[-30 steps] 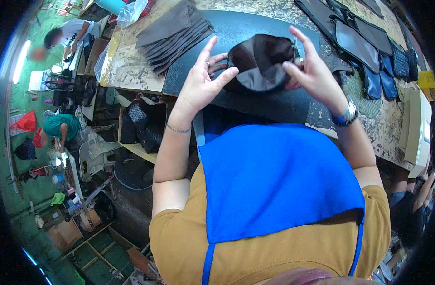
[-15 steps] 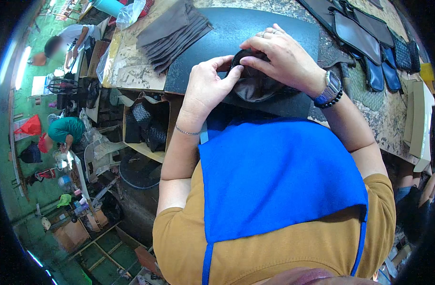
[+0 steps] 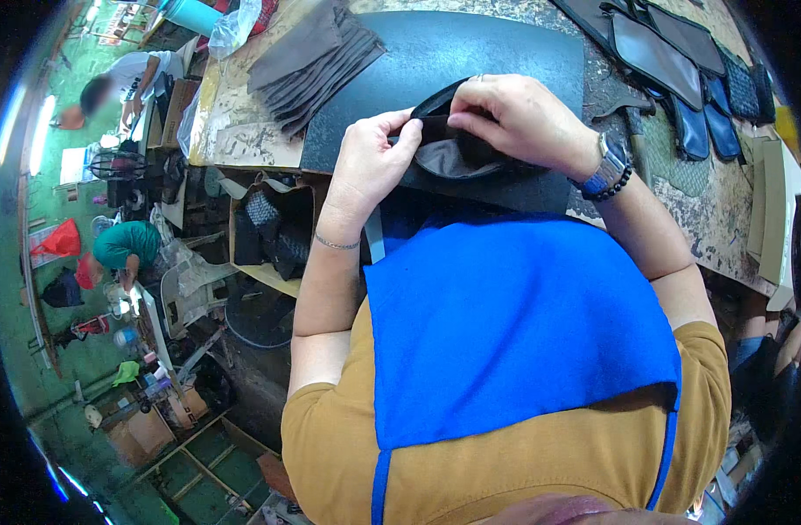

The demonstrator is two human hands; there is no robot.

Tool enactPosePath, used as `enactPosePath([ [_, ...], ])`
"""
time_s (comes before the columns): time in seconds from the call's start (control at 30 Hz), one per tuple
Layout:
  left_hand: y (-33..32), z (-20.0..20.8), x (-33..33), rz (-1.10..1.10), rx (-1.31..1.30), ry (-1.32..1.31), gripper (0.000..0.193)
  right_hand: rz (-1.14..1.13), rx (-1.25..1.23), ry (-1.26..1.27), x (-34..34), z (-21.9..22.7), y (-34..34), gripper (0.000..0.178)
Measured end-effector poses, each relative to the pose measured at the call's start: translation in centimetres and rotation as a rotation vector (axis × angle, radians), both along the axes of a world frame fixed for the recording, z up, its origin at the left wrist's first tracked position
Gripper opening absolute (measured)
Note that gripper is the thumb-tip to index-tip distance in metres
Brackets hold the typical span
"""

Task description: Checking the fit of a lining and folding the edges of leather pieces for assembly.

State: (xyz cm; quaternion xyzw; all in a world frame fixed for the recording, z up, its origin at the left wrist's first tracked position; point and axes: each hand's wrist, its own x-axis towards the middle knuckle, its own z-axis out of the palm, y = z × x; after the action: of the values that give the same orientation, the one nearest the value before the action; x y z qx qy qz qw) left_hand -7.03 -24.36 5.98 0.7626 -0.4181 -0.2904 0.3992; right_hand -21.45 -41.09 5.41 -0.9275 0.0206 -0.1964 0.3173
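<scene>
Between my hands is a black pouch [image 3: 460,156] with a grey lining, its mouth spread so the inside shows. My left hand [image 3: 379,156] pinches the left end of its rim between thumb and fingers. On the right part of the rim, my right hand [image 3: 519,114] has its thumb and fingertips closed, with the fingers bent over the edge. The pouch is held above the near side of a smooth black board [image 3: 541,61]. Its underside and the part behind my right hand are hidden.
A fanned stack of dark brown fabric pieces [image 3: 313,66] lies left of the board. A hammer [image 3: 634,131] rests at its right. Farther right are several dark pouches [image 3: 654,52] and an upright cardboard piece [image 3: 772,210]. An open box [image 3: 269,223] with dark pieces stands below the table's left edge.
My hands have moved slightly apart and the pouch's mouth has opened wider. The right hand's fingers have curled down onto the rim; the left has shifted a little to the left.
</scene>
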Motion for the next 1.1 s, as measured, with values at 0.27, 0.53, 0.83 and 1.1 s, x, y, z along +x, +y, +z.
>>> enactPosePath([
  [0.27,0.1,-1.7,-0.2,0.012,-0.16,0.176,0.026,-0.145,0.087,0.164,0.7,-0.1,-0.3,0.022],
  [0.53,0.3,-2.4,-0.5,0.035,-0.164,0.174,0.026,-0.184,0.063,0.155,1.1,-0.9,-0.2,0.023],
  [0.83,0.3,-3.3,-0.7,0.042,-0.231,0.318,0.026,-0.204,0.08,0.262,1.3,-0.8,0.3,0.021],
  [1.1,-0.7,-1.3,-0.7,0.003,-0.04,0.207,0.025,-0.169,0.036,0.18,1.1,-1.3,0.0,0.022],
])
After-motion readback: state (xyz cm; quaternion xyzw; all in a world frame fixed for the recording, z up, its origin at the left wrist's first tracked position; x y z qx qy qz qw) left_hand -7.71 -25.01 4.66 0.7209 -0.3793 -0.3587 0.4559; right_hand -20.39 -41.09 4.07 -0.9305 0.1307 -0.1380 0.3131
